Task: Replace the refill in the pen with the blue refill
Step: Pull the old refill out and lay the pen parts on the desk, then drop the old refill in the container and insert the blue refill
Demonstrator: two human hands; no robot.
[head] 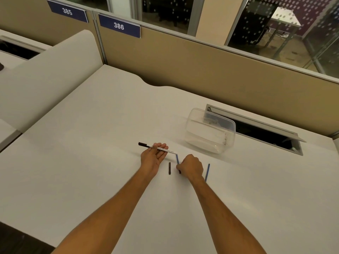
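Note:
My left hand (153, 157) lies palm up and holds a white pen barrel (161, 149) with a black cap end pointing left. Its open right end is near a thin blue refill (177, 159), which my right hand (190, 166) pinches in closed fingers; the refill's top reaches the barrel's end. A short black pen piece (169, 168) lies on the desk between my hands. A second blue refill (207, 172) lies on the desk just right of my right hand.
A clear plastic container (211, 131) stands behind my right hand, in front of an open cable slot (256, 131) in the white desk (91, 143). A tan partition (201, 66) closes off the back; a white divider (45, 76) stands at left.

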